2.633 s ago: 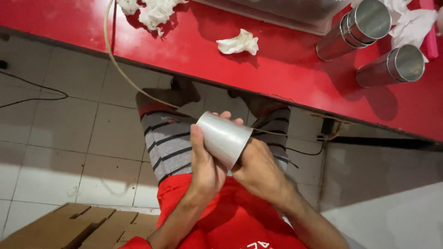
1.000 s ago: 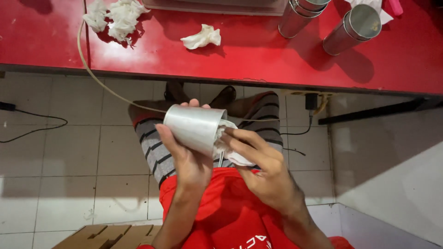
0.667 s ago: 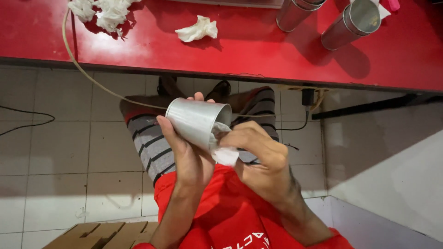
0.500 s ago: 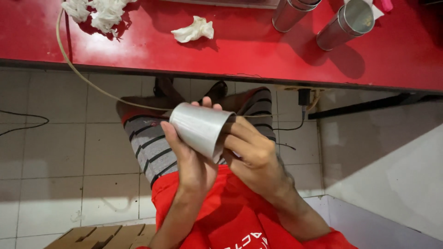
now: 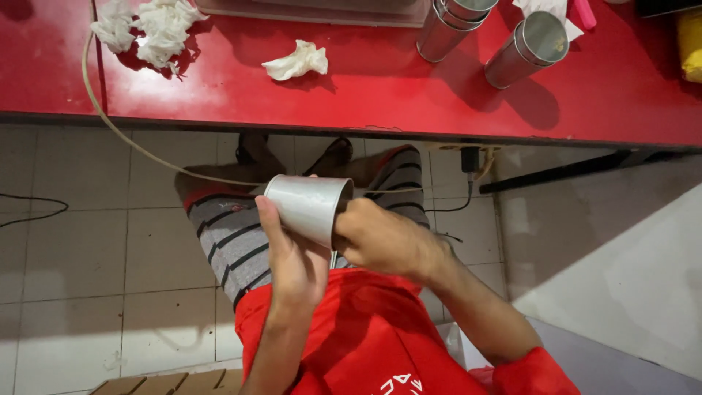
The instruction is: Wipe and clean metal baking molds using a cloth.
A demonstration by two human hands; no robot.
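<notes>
Being gripped around its wall by the left hand (image 5: 296, 260), a metal cup (image 5: 307, 208) is being held over the lap while the right hand's (image 5: 384, 241) fingers are being pushed inside. Light, stiff and probably slippery, it is best clasped mid-wall.

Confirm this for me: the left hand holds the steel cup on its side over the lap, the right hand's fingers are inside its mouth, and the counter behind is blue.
Wrong in one respect: the counter is red, as the head view shows. The left hand does hold the steel cup on its side over the lap, with the right hand at its mouth, its fingers hidden inside.
</notes>
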